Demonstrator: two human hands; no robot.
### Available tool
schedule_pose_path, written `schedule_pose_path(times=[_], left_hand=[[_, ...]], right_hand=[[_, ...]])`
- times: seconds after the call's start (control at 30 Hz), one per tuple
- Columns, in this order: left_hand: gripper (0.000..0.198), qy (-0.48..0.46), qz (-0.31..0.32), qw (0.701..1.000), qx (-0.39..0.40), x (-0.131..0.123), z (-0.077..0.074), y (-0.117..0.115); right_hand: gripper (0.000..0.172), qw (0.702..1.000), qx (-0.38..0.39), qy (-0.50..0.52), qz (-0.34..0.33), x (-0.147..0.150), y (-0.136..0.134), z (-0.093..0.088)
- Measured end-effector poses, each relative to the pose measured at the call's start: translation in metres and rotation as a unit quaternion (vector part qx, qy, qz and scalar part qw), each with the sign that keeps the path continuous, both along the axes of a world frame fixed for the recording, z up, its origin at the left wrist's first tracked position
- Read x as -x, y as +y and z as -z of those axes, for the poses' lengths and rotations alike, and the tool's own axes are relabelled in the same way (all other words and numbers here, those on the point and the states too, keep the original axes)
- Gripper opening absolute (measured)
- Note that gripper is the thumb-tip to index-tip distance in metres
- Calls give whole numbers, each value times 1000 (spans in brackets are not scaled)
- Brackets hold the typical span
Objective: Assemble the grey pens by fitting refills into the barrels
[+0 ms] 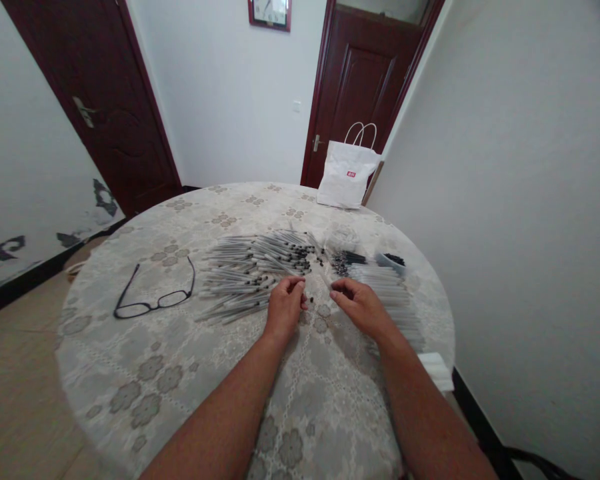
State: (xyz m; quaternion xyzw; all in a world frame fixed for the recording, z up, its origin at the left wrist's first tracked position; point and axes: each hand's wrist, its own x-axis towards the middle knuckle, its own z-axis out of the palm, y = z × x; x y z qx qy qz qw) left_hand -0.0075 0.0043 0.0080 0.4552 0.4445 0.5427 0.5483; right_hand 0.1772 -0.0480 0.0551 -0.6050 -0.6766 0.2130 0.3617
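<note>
My left hand (285,305) is closed in a pinch at the right end of a pile of pale, thin pen-like tubes (240,270) with dark ends; what it holds is too small to make out. My right hand (363,308) is closed, thumb against fingers, on a thin clear tube (325,279) pointing away from me. A tiny black piece (311,300) lies on the table between the hands. Beyond the right hand is a heap of small black parts (349,260). Many clear tubes (393,297) lie beside and partly behind that hand.
A round table (190,393) carries a patterned cloth. Eyeglasses (155,303) lie at the left. On the right are a small bowl (391,263) of black pieces, a clear plastic bag (343,237) and a white bundle (436,371). A white paper bag (349,175) stands at the far edge.
</note>
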Motion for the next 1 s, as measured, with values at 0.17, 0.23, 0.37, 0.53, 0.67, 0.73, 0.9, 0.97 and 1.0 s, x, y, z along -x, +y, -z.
schedule_pose_path(times=[0.17,0.23,0.37,0.53,0.67,0.73,0.9,0.97,1.0], left_hand=[[22,89,0,994,-58,0,-2,-3],[26,81,21,995,-50,0,-2,-4],[34,45,63,997,-27,1,-3,-4],[30,78,25,997,-13,3,1,0],[23,69,43,997,-5,0,5,0],[17,96,61,993,-33,-1,5,-1],[6,143,64,983,-94,-1,2,-1],[5,135,39,987,-81,-2,1,0],[7,129,19,989,-68,-2,1,1]], right_hand=[[21,1000,-8,-1,5,1,-2,-4],[18,999,-18,-18,30,7,0,-2],[14,997,-35,-63,36,24,5,7],[26,999,-27,-39,-2,36,12,24],[24,993,-26,-110,25,43,17,39],[23,987,-22,-154,28,46,17,45],[20,973,-10,-225,41,50,16,50],[19,964,3,-259,56,51,16,48],[20,959,14,-275,63,51,16,48]])
